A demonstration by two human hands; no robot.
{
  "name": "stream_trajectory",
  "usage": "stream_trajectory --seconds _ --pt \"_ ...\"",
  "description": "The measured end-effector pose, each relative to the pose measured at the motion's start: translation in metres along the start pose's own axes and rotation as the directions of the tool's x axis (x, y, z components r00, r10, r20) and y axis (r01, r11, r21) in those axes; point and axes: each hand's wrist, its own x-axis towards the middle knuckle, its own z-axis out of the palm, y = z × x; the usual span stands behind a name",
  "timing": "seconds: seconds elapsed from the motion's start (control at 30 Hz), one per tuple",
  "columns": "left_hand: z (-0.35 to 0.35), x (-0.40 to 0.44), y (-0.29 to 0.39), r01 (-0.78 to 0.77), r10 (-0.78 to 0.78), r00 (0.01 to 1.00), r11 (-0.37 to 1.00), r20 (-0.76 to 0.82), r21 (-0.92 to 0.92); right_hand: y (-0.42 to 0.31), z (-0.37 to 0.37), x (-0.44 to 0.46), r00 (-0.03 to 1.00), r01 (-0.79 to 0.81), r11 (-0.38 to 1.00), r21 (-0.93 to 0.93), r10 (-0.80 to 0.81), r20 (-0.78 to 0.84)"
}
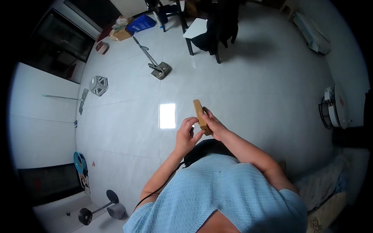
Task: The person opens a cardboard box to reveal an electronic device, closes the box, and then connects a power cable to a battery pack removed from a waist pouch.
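A small, narrow tan box (198, 111), apparently cardboard, is held tilted in front of my body at waist height. My right hand (214, 125) wraps around its right side, with the thumb lying across the near face and the fingers behind. On the other side, my left hand (187, 135) has curled fingers. Its index finger meets the box's left edge and its thumb tip presses near the bottom end. The box looks closed, and its far side is hidden.
A dustpan with a long handle (160, 70) stands ahead on the tiled floor. A grey stool (98, 85) and a mop (83, 101) are left. Further off are a chair (196, 29) and a blue basket (142, 24). A barbell (101, 208) lies lower left; a fan (333, 106) is right.
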Motion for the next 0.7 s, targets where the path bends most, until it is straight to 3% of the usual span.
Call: stream_trajectory --seconds 0.03,0.13,0.2,0.23,0.27,0.3,0.37,0.43,0.53,0.7 --pt "0.0 0.01 0.002 0.008 -0.007 1.0 1.0 -0.012 0.006 -0.011 -0.004 0.006 0.995 -0.09 0.996 -0.029 0.091 0.037" --pt "0.0 0.034 -0.007 -0.052 0.054 0.999 0.98 -0.004 0.194 -0.033 -0.016 0.025 0.982 -0.119 0.989 -0.092 0.13 0.134" --pt "0.008 0.049 -0.022 -0.072 0.067 0.987 0.997 -0.147 -0.03 -0.053 -0.017 0.032 0.965 -0.102 0.984 -0.146 0.134 0.227" --pt "0.014 0.053 -0.023 -0.062 0.056 0.987 0.997 -0.154 -0.036 -0.052 -0.021 0.039 0.963 -0.019 0.99 -0.142 0.056 0.263" --pt "0.021 0.055 -0.025 0.145 -0.194 0.971 0.942 -0.14 -0.302 -0.056 -0.024 0.044 0.952 -0.016 0.993 -0.118 0.051 0.301" --pt "0.024 0.056 -0.023 0.328 -0.424 0.904 0.777 -0.061 -0.538 -0.061 -0.024 0.047 0.94 -0.016 0.996 -0.091 0.046 0.339" --pt "0.026 0.057 -0.042 0.384 -0.456 0.89 0.751 -0.002 -0.538 -0.071 -0.021 0.047 0.936 -0.052 0.995 -0.089 0.08 0.342" --pt "0.016 0.067 -0.03 0.524 -0.572 0.812 0.624 0.119 -0.579 -0.071 -0.017 0.054 0.926 -0.081 0.992 -0.096 0.111 0.36" --pt "0.01 0.074 -0.036 0.535 -0.592 0.79 0.538 0.16 -0.652 -0.063 -0.009 0.069 0.946 0.051 0.979 -0.197 0.016 0.324" --pt "-0.004 0.082 -0.043 0.559 -0.596 0.773 0.478 0.218 -0.677 -0.067 0.002 0.086 0.939 0.009 0.944 -0.33 0.105 0.326"
